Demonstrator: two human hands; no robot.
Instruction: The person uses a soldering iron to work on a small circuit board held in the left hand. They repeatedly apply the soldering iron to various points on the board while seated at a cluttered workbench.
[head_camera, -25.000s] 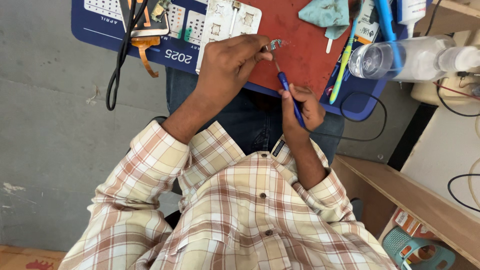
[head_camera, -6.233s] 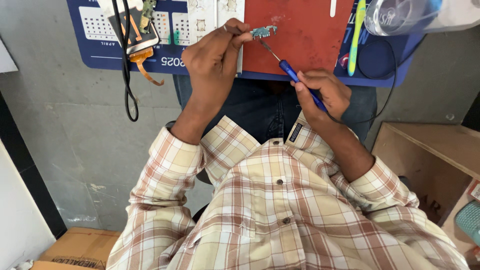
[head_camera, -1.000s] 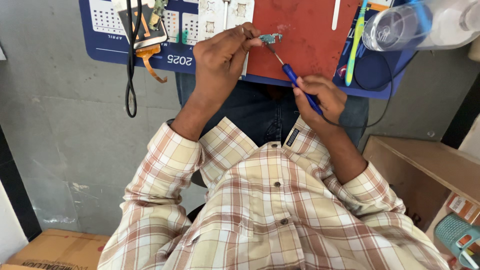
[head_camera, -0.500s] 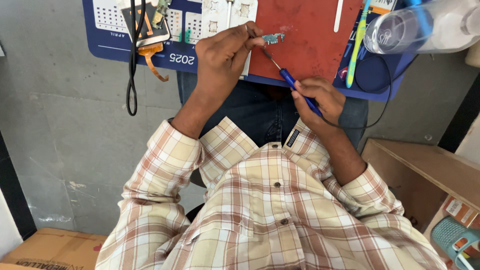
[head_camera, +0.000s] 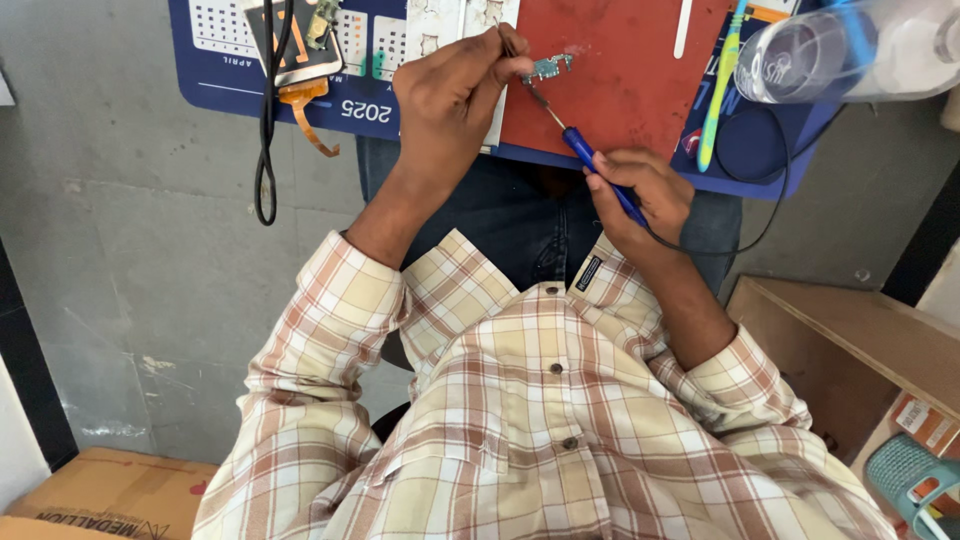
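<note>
A small greenish circuit board (head_camera: 547, 68) lies on a red work mat (head_camera: 630, 80). My left hand (head_camera: 450, 95) is closed beside it, pinching what looks like thin tweezers (head_camera: 507, 42) at the board's left end. My right hand (head_camera: 640, 195) grips a blue-handled soldering iron (head_camera: 592, 167) like a pen. Its thin metal tip reaches up to the board's lower left edge. A black cord runs from the iron past my right wrist.
Under the red mat is a blue calendar desk mat (head_camera: 225, 70). On it lie a phone with an orange flex cable (head_camera: 300, 60) and a looped black cable (head_camera: 267, 130). A green-blue toothbrush (head_camera: 722, 85) and clear bottle (head_camera: 830, 55) lie right. Wooden shelf (head_camera: 850, 330), cardboard box (head_camera: 100, 495).
Both hands stay at the small board; the view has shifted slightly. The iron's tip remains at the board's edge.
</note>
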